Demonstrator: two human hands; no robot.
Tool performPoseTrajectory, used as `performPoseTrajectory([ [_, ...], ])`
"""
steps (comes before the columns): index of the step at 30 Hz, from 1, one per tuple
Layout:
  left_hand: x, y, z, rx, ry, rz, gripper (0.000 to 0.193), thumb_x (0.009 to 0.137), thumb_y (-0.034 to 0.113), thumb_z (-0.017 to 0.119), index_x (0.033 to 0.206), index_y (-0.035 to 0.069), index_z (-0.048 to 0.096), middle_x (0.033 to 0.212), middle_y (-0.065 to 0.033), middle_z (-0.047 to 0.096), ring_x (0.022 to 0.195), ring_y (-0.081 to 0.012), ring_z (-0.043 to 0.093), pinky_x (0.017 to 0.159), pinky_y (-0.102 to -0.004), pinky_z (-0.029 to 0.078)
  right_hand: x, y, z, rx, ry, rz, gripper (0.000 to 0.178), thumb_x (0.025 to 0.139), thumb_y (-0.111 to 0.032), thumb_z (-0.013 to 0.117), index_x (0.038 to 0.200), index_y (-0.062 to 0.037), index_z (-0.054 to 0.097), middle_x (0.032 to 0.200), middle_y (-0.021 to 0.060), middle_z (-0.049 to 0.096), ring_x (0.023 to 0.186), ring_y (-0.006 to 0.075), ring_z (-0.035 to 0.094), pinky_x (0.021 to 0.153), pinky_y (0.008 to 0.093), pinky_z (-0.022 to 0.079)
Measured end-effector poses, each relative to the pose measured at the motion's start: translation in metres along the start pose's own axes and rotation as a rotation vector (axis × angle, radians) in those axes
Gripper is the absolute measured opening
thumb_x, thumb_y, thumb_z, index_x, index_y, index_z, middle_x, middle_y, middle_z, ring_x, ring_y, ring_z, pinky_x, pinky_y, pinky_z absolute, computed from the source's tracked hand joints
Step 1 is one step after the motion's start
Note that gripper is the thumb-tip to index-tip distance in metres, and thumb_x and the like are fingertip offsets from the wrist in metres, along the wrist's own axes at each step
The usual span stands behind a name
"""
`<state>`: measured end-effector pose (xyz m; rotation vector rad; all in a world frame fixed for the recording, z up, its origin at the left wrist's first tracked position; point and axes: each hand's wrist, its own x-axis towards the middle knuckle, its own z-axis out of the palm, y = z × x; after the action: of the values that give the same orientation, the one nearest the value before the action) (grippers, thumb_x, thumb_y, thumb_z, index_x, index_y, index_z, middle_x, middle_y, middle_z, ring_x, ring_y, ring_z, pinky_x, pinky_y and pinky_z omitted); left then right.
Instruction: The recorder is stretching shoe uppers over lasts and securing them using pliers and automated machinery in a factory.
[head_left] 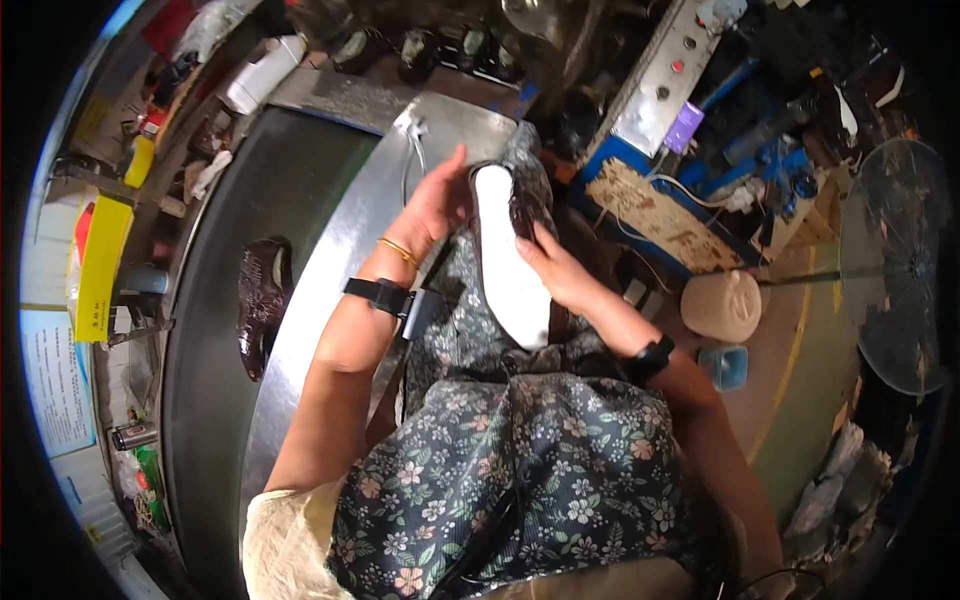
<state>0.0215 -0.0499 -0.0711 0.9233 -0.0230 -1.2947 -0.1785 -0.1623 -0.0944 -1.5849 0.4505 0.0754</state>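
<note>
A dark brown shoe [522, 215] lies upside down above my lap, its long white underside [505, 262] facing up. My right hand [565, 275] grips its right side, thumb pressed on the white surface and fingers around the dark upper. At the narrower far end, my left hand [437, 203] is against the left side. One of its digits points up and away from the shoe; the other fingers curl in at the edge, their tips partly hidden. Beneath the shoe is dark floral cloth [455, 275].
Another glossy dark brown shoe [264, 305] lies on the black conveyor belt [215, 410] to the left, beyond a metal ledge [300, 355]. Several dark shoes [418, 52] stand at the back. A control panel [665, 75], beige jug [722, 305] and blue container [724, 368] are on the right.
</note>
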Motion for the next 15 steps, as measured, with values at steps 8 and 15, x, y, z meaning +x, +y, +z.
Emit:
performPoseTrajectory([
  [8, 0.033, -0.008, -0.011, -0.008, 0.179, -0.065, 0.029, 0.095, 0.028, 0.052, 0.089, 0.004, 0.067, 0.082, -0.01, 0.071, 0.066, -0.0241, 0.067, 0.065, -0.039, 0.058, -0.007, -0.008, 0.01, -0.073, -0.116, -0.023, 0.076, 0.1, -0.041, 0.049, 0.149, 0.005, 0.013, 0.138, 0.0283, 0.044, 0.129, 0.0323, 0.045, 0.107, 0.0363, 0.035],
  [15, 0.022, -0.021, 0.017, 0.029, 0.38, 0.042, 0.046, 0.102, 0.035, 0.034, 0.106, -0.001, 0.062, 0.099, -0.0171, 0.069, 0.089, -0.0311, 0.066, 0.087, -0.0429, 0.051, 0.005, 0.005, 0.005, 0.092, -0.013, -0.199, 0.064, 0.103, -0.033, 0.046, 0.149, 0.0019, 0.019, 0.136, 0.0192, 0.047, 0.125, 0.0221, 0.044, 0.106, 0.0346, 0.035],
])
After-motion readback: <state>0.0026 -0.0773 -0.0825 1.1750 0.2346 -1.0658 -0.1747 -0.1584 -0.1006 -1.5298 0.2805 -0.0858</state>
